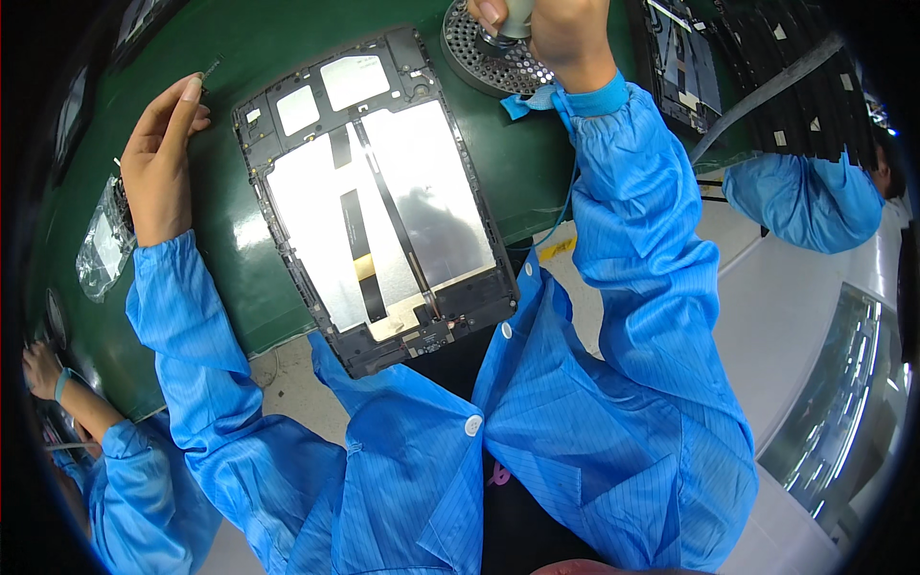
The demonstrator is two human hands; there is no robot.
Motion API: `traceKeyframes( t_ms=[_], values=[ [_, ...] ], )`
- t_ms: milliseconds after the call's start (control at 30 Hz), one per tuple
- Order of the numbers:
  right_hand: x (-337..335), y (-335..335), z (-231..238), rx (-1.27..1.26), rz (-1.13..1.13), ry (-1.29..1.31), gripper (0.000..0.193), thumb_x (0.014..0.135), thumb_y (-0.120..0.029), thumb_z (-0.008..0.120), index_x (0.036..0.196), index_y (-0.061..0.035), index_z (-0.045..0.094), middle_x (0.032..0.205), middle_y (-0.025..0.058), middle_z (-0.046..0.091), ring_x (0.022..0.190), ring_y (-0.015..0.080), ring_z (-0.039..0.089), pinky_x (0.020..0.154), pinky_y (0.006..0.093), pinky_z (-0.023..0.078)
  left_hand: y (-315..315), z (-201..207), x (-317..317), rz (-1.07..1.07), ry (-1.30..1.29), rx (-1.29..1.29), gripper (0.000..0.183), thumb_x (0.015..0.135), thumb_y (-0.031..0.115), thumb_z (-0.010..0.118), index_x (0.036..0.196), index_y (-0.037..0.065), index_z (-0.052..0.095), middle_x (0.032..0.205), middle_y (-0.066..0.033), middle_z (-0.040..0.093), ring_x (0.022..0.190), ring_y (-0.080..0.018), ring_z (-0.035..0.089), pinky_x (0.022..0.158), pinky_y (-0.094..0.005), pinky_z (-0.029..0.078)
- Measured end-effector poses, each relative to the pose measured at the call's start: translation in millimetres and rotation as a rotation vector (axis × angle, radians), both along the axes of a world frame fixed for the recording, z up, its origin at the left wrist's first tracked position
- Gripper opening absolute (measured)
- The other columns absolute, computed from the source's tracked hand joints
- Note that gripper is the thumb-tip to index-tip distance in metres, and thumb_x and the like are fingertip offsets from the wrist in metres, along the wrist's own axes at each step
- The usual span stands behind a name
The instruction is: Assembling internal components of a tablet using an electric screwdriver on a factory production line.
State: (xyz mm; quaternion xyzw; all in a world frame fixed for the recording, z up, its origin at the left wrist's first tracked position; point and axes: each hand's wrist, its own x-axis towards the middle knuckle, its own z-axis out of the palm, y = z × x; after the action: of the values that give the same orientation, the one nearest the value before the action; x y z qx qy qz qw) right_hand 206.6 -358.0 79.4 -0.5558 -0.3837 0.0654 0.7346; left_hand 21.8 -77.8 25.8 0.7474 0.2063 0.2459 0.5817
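My left hand (165, 158) is raised at the left of the tablet, its thumb and forefinger pinched on a small dark thin part (213, 67) whose kind I cannot make out. An opened tablet housing (436, 216) lies tilted in front of me, its black frame around bright silver panels and dark flex cables, its near end over the table edge. At the far right, my right hand (570, 38) is closed around a pale grey cylindrical thing (518, 17), partly cut off by the picture's top. Beneath it sits a round metal dish (470, 57) with many holes.
The green table (264, 287) carries a clear plastic bag (103, 244) at the left. Another opened tablet (685, 72) and a row of black frames (781, 72) stand at the far right. People in blue sleeves work on both sides, one arm (144, 489) at lower left.
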Motion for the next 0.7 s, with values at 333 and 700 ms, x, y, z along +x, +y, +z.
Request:
traceKeyframes(
  t_ms=[333, 700],
  values=[
    [-7, 2, 3, 0.040, -0.006, 0.038, 0.023, 0.092, -0.011, 0.062, 0.106, 0.0076, 0.064, 0.089, 0.0183, 0.071, 0.044, 0.0125, 0.053, 0.040, 0.0259, 0.044, 8, 4, -17, -0.110, 0.068, 0.013, 0.030, 0.094, 0.018, 0.072, 0.117, -0.002, 0.071, 0.100, -0.0042, 0.068, 0.088, -0.0100, 0.059, 0.081, -0.0231, 0.046],
    [-54, 81, 58, 0.014, 0.169, -0.086, 0.024, 0.092, -0.018, 0.062, 0.096, 0.0062, 0.064, 0.082, 0.0159, 0.071, 0.038, 0.0120, 0.053, 0.033, 0.0269, 0.046, -8, 12, -11, -0.309, 0.080, 0.115, 0.017, 0.089, 0.012, 0.073, 0.101, 0.001, 0.078, 0.103, -0.0058, 0.069, 0.095, -0.0141, 0.062, 0.084, -0.0254, 0.047]
  ],
)
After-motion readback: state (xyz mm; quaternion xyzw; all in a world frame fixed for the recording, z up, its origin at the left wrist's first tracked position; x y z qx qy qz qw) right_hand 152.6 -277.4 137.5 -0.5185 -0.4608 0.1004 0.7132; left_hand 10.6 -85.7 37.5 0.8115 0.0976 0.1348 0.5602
